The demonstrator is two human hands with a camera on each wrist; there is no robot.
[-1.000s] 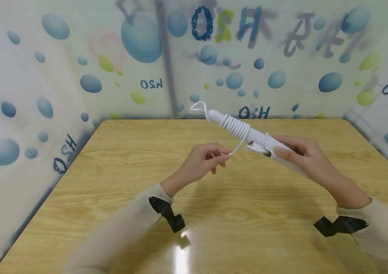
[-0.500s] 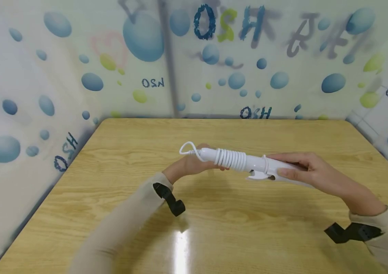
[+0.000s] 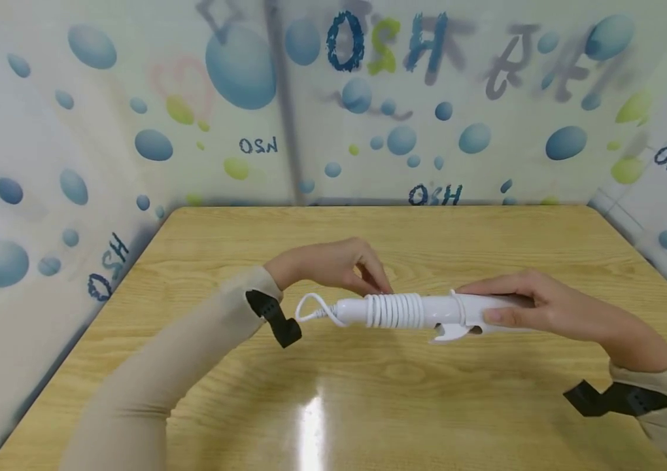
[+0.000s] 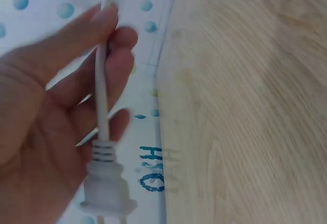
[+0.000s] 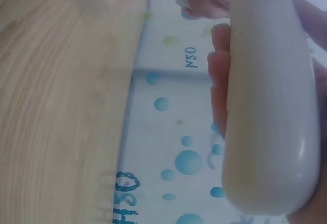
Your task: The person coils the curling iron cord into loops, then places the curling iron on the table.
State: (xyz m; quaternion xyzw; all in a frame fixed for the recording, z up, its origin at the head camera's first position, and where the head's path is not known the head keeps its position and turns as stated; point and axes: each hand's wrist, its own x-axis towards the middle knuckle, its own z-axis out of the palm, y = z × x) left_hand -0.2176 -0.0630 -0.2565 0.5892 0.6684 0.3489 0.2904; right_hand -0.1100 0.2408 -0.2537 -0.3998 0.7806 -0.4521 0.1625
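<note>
A white curling iron point(image 3: 439, 312) lies nearly level above the table in the head view, its cord point(image 3: 393, 310) wound in several turns around the left part. At the left end the cord forms a small loop. My right hand point(image 3: 551, 311) grips the thicker right part; the rounded end fills much of the right wrist view. Behind the coils, my left hand point(image 3: 339, 265) pinches the cord's free stretch between thumb and fingers. Below those fingers, the left wrist view has the two-pin plug point(image 4: 106, 188) hanging on the cord. A small lever point(image 3: 450, 332) juts from the iron's underside.
The wooden table point(image 3: 416, 405) spreads beneath both hands, with a bright reflection near its front. A wall covering point(image 3: 310, 118) with blue and green bubbles stands behind it and at both sides. Black camera mounts point(image 3: 274, 318) sit on both sleeves.
The curling iron has swung down from a slant to nearly level. My left hand has passed from in front of it, below the coils, to behind it, carrying the cord around.
</note>
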